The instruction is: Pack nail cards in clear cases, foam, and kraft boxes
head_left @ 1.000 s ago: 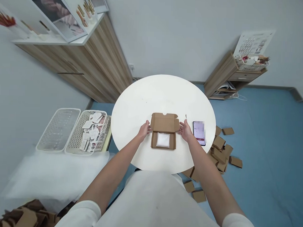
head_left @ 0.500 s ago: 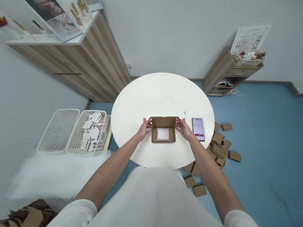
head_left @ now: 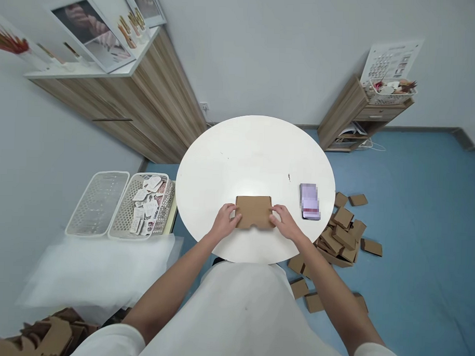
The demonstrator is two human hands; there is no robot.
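Note:
A small brown cardboard box (head_left: 253, 209) lies on the white oval table (head_left: 254, 147), in front of my body. Its lid is folded down over the top, and a notch shows in the near edge. My left hand (head_left: 225, 220) grips the left side, thumb on the lid's corner. On the opposite side my right hand (head_left: 285, 221) holds the box the same way, thumb over the near right corner. The lid hides what is inside.
A phone (head_left: 310, 201) lies at the table's right. Several cardboard boxes (head_left: 342, 236) are heaped on the floor to the right. At left stand a white basket of packets (head_left: 143, 206), white sheeting (head_left: 102, 272) and flat cardboard pieces (head_left: 56, 338).
The box's lid has come down from standing open, covering the white packet inside. My hands have moved from the raised lid's corners towards me, onto the box's sides.

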